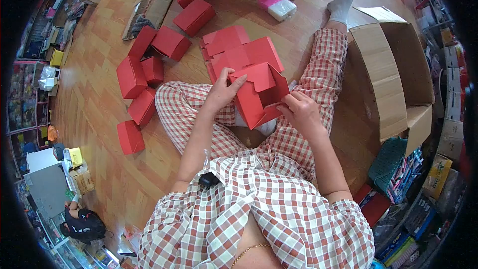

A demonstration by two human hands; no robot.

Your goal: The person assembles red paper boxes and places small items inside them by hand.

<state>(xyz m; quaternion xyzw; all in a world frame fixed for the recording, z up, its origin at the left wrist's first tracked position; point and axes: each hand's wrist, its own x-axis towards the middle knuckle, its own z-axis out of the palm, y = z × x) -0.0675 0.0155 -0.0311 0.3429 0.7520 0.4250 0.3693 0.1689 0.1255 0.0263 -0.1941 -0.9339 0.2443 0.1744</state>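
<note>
A red cardboard box (pixel 252 98), partly folded up with one end open, is held above my lap. My left hand (pixel 222 91) grips its left upper edge, thumb on the outer panel and fingers behind. At the lower right, my right hand (pixel 300 111) pinches a flap beside the opening. Just beyond lie flat red box blanks (pixel 239 52) on the floor, partly hidden by the box in my hands. Several folded red boxes (pixel 132 77) are spread in a curve to the left of my bent leg.
An open brown carton (pixel 381 79) stands right of my stretched leg. A teal basket of pens (pixel 389 167) sits below it. Flattened cardboard (pixel 152 10) and plastic-wrapped packs (pixel 278 6) lie ahead. Loaded shelves line both sides; another person (pixel 84 224) is at lower left.
</note>
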